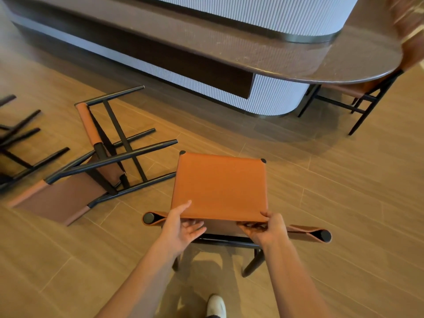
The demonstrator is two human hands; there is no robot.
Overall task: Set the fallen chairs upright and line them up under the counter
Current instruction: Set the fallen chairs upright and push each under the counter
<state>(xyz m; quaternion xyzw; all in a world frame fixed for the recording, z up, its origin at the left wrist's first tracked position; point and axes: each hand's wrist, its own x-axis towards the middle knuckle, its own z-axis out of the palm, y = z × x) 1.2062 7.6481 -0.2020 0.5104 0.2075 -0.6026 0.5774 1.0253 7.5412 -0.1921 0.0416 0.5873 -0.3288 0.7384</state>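
Black-framed chair (219, 187) with a tan leather seat stands upright, short of the curved counter (298, 58). A fallen chair (62, 198) lies on its side at left, a second fallen chair (41, 163) lies beyond it, and a tucked chair (353, 91) stands under the counter's rounded end.

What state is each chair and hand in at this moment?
Held chair: upright, away from the counter.
Left hand: pinches its backrest.
Right hand: grips its backrest.
Near fallen chair: on its side.
Far-left chair: fallen, partly out of frame.
Right chair: upright, under the counter.
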